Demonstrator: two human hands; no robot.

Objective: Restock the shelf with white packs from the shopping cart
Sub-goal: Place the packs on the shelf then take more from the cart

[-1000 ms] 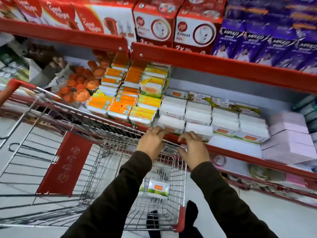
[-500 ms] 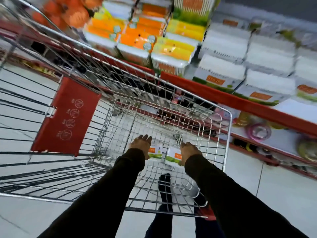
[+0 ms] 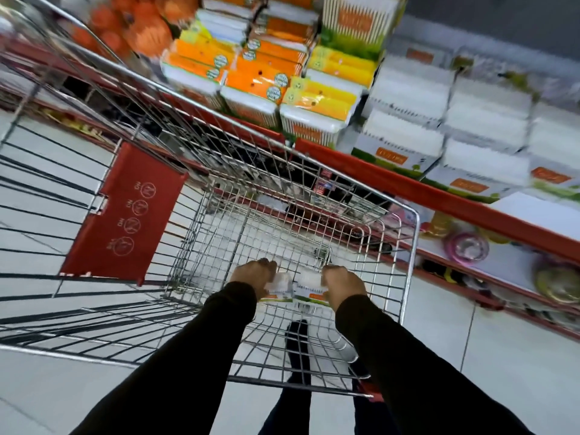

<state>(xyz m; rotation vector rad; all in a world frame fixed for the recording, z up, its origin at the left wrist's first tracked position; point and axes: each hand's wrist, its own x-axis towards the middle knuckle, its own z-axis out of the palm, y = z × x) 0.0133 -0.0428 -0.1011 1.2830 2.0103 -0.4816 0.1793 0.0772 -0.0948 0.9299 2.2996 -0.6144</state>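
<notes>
Both my arms reach down into the wire shopping cart (image 3: 411, 265). My left hand (image 3: 254, 274) is closed around the left of two white packs (image 3: 279, 282) near the cart's bottom. My right hand (image 3: 343, 285) grips the other white pack (image 3: 309, 285), which has a green and orange label edge. The two packs sit side by side between my hands. On the red-edged shelf (image 3: 439, 189) above the cart, stacks of the same white packs (image 3: 408, 120) stand in rows at the right.
Orange and yellow packs (image 3: 260, 76) fill the shelf left of the white ones. The cart's red child-seat flap (image 3: 125, 211) hangs at the left. A lower shelf (image 3: 508, 277) holds round containers. My feet show on the light tiled floor (image 3: 502, 356) under the cart.
My hands left the shelf front and dropped into the cart, then closed on the two white packs. The view tilted down and nearer the cart.
</notes>
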